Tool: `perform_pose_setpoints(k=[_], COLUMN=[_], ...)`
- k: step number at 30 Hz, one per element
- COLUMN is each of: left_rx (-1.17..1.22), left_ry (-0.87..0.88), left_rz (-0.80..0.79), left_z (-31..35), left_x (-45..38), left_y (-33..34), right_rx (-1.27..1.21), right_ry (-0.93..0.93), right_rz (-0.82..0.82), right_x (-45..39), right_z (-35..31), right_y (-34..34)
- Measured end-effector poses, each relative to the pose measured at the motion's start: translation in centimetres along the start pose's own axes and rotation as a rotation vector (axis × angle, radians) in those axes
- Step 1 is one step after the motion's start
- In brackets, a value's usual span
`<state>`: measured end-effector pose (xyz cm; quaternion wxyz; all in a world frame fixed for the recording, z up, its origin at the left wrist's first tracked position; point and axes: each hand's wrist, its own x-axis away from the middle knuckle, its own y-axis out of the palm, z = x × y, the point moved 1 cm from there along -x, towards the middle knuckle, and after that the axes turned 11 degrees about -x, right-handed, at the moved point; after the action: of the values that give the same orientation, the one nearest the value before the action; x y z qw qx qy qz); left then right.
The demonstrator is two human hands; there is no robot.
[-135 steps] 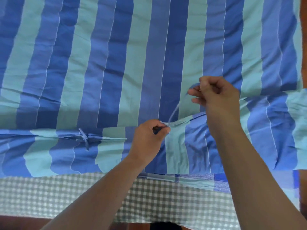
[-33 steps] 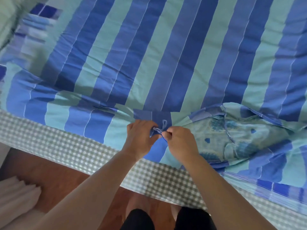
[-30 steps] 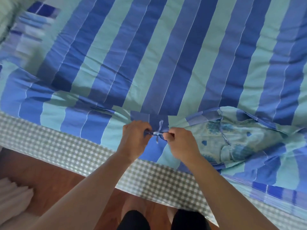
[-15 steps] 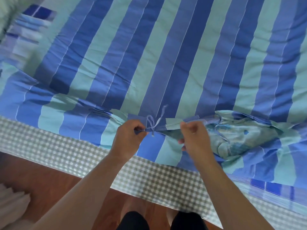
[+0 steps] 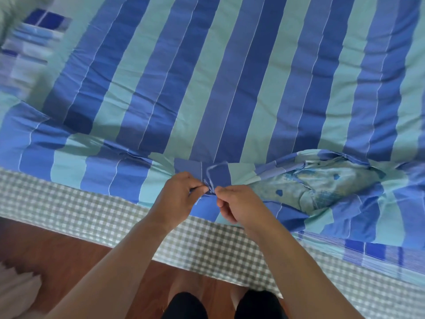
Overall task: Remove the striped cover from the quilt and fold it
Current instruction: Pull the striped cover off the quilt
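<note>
Where the striped cover [image 5: 230, 88] meets the bed's near edge, left hand [image 5: 177, 199] and right hand [image 5: 241, 208] each pinch the blue tie [image 5: 210, 180]; right of it, the patterned quilt [image 5: 322, 185] shows.

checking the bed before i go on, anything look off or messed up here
Nothing damaged. The one odd spot is right of the hands: the striped cover gapes open along its near edge, baring the patterned quilt, bunched and creased. Left hand and right hand pinch a tie.
</note>
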<state>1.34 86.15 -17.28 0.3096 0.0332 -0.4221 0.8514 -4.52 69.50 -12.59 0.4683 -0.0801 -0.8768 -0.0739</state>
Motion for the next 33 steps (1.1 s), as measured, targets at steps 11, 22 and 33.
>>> perform_pose_setpoints(k=[11,22,33], left_rx=[-0.070,-0.594,-0.204], left_ry=[0.023,0.111,-0.108], left_rz=[-0.014,0.032,0.123], left_z=[-0.4,2.6,3.2], left_x=[-0.5,-2.1,-13.3], left_y=[-1.3,-5.0,-5.0], right_rx=[-0.656,0.899,0.898], right_ry=[-0.239,-0.607,-0.027], right_rz=[-0.136,0.048,-0.360], right_x=[1.9,-0.4,1.2], right_z=[-3.0,7.0,11.2], right_y=[-6.5,-3.2,-5.3])
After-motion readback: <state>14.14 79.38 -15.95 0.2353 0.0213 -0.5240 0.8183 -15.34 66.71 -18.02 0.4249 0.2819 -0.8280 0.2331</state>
